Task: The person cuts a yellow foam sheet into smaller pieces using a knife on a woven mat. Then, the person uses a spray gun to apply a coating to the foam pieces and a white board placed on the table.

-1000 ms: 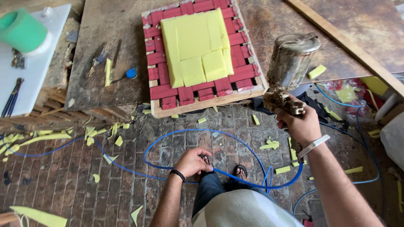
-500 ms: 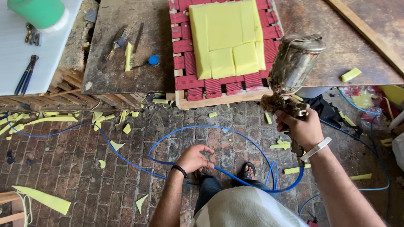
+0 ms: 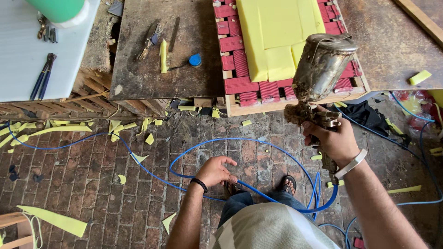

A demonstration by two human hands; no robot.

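My right hand (image 3: pixel 334 140) grips the handle of a grimy metal spray gun (image 3: pixel 318 78) with a cup on top, held up in front of the table edge. A blue hose (image 3: pixel 258 191) runs from the gun's base and loops over the brick floor. My left hand (image 3: pixel 216 171) hangs low by my knee, fingers loosely curled around the blue hose. On the table lies a wooden frame with red webbing (image 3: pixel 240 60) covered by yellow foam pieces (image 3: pixel 272 32), just beyond the gun.
Scissors, a file and a blue cap (image 3: pixel 195 60) lie on the dark workbench (image 3: pixel 143 78). A white board (image 3: pixel 20 60) at left carries pliers (image 3: pixel 42 76) and a green roll (image 3: pixel 60 9). Yellow foam scraps (image 3: pixel 55 220) litter the brick floor.
The view has closed in on the table. The spray gun has come up higher in front of the frame. My left hand stays low on the hose.
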